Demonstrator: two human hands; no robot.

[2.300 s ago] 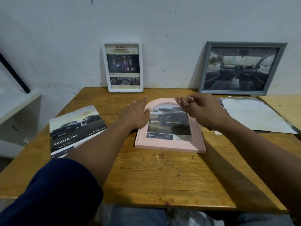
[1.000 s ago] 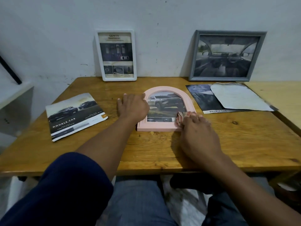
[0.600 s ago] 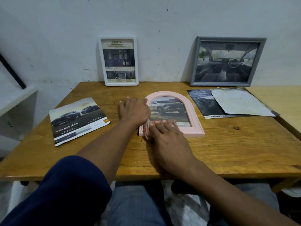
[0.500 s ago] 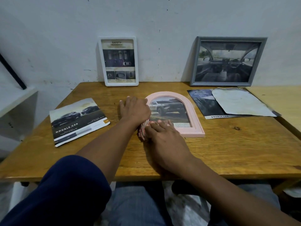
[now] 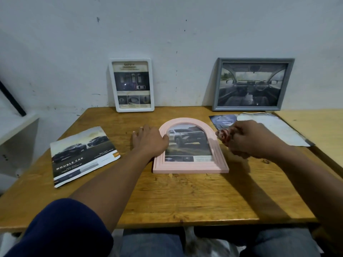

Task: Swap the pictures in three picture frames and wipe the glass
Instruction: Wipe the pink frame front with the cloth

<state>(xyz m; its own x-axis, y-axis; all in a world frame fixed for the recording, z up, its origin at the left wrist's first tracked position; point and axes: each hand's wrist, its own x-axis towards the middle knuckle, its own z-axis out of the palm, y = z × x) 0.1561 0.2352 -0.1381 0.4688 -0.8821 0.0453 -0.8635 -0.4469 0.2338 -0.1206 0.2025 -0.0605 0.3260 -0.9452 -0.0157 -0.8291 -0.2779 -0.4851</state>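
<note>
L hand (image 5: pixel 150 141): fingers flat, on pink arched frame (image 5: pixel 191 168) left edge.
R hand (image 5: pixel 248 139): fingers curled round pinkish cloth (image 5: pixel 223 135), prob. clear of frame.

A wooden worktop (image 5: pixel 185 197) holds a pink arched frame (image 5: pixel 191 166) lying flat. A car brochure (image 5: pixel 81 156) lies left; papers (image 5: pixel 278 130) lie right. Two frames, white (image 5: pixel 132 110) and grey (image 5: pixel 246 108), stand at the back.

Wooden tabletop (image 5: pixel 185 197), worn, visible grain. Behind tabletop: white wall (image 5: pixel 185 25), scuffed and speckled. Left of tabletop: white shelf unit (image 5: pixel 16 125), black diagonal bar (image 5: pixel 11 97) above. Right of tabletop: paler wooden surface (image 5: pixel 315 123), just beside. Dim, even light.
</note>
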